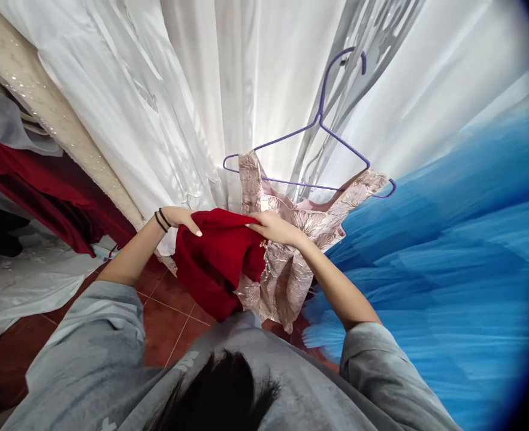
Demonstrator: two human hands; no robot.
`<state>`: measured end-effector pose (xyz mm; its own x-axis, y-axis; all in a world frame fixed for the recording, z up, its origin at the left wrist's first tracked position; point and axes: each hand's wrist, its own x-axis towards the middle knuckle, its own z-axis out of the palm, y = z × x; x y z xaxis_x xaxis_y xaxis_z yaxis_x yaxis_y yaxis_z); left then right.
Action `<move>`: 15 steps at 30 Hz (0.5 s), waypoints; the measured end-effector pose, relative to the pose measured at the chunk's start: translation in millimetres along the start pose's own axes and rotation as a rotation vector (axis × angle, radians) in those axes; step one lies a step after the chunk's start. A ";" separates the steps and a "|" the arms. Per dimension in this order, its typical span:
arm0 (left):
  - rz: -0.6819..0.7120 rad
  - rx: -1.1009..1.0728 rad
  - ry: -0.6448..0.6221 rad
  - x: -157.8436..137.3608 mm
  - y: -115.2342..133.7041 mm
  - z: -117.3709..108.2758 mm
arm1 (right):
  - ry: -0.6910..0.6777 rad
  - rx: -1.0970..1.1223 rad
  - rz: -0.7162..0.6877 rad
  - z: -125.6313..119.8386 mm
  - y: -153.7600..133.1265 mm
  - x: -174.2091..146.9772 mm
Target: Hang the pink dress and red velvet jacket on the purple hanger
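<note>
A red garment (219,245) hangs in folds between my two hands, in front of my chest. My left hand (183,219), with dark bands at the wrist, grips its upper left edge, thumb on top. At the upper right edge, my right hand (275,227) pinches the same cloth. Some beading shows by the right fingers, but I cannot tell which garment it belongs to. Just behind is a pale pink dress (286,269) with a metallic leaf pattern, its straps over a purple hanger (322,120). The lower part of the red cloth is bunched.
White drapes or gowns (237,72) fill the background. Blue tulle (448,251) spreads along the right. At left hang a sparkling cream garment (62,114) and dark red cloth (35,185). White fabric (30,281) trails low over the red tiled floor (169,305).
</note>
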<state>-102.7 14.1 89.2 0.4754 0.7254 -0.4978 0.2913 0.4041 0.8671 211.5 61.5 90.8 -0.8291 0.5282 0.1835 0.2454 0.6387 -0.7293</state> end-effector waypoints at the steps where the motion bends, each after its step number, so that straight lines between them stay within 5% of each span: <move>1: 0.023 0.032 0.011 2.3 1.1 -13.6 | 0.003 -0.078 -0.004 -2.1 -5.8 7.1; 6: 0.266 0.016 0.195 26.4 21.9 -87.5 | 0.393 -0.025 0.027 -4.0 -18.2 54.4; 9: 0.331 0.006 0.310 44.0 50.2 -127.3 | 0.333 -0.065 0.183 -5.5 -19.2 84.0; 11: 0.407 0.009 0.382 56.1 76.2 -146.7 | 0.354 -0.069 0.216 -9.5 -24.7 98.7; 15: 0.561 0.166 0.474 88.1 135.5 -162.6 | 0.615 -0.127 0.192 -20.1 -43.0 113.5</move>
<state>-156.4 223.3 165.9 0.1923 0.9749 0.1119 0.2495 -0.1589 0.9552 116.9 105.2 156.2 -0.3350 0.8392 0.4285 0.4491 0.5420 -0.7104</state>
